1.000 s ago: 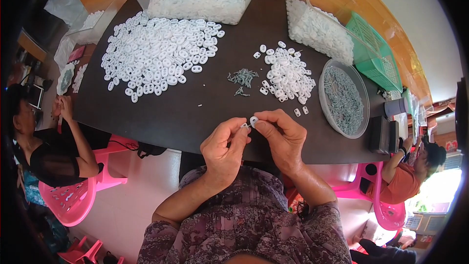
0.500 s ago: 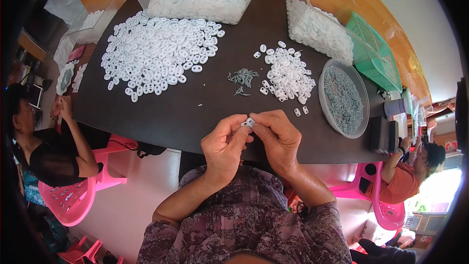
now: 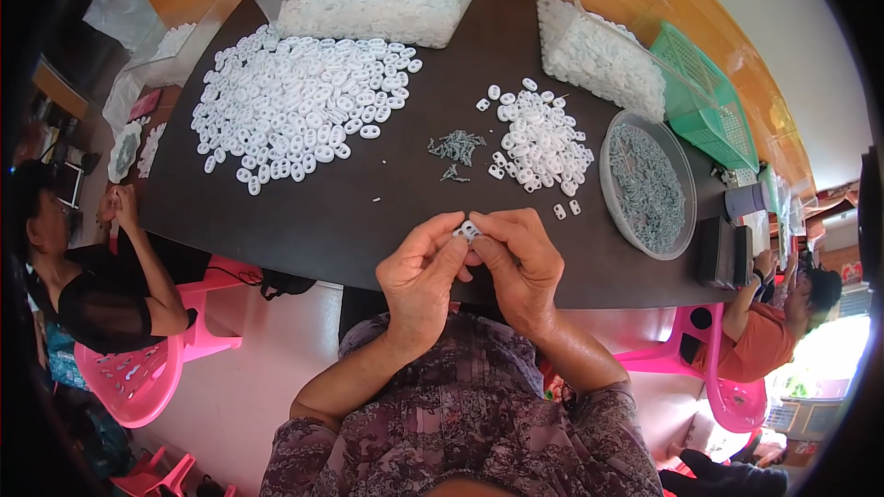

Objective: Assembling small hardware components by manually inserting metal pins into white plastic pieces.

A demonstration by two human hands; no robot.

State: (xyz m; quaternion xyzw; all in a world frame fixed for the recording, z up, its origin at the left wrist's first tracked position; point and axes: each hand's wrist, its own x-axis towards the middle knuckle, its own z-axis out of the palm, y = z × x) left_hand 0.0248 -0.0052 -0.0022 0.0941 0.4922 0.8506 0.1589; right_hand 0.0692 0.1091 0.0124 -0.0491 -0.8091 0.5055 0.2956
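Observation:
Just beyond the table's near edge, both my hands pinch one small white plastic piece with two holes (image 3: pixel 469 229). My left hand (image 3: pixel 416 274) grips its left side between thumb and fingertips, and my right hand (image 3: pixel 525 267) grips the right side. Whether a screw sits in the piece is too small to tell. Ahead of my hands lies a little heap of grey screws (image 3: pixel 458 146). Right beside that heap is a pile of small white two-hole pieces (image 3: pixel 543 140). A larger pile of white oval pieces (image 3: pixel 295 106) spreads over the table's far left.
A round clear tray (image 3: pixel 680 241) full of screws stands at the right. Clear bins of white parts line the back, with a green basket (image 3: pixel 727 133) beside them. Black boxes (image 3: pixel 718 253) sit at the right edge. People sit on pink chairs at both sides.
Both hands have shifted very slightly left, and the white piece is turned a little so its holed face shows more. The piles look unchanged.

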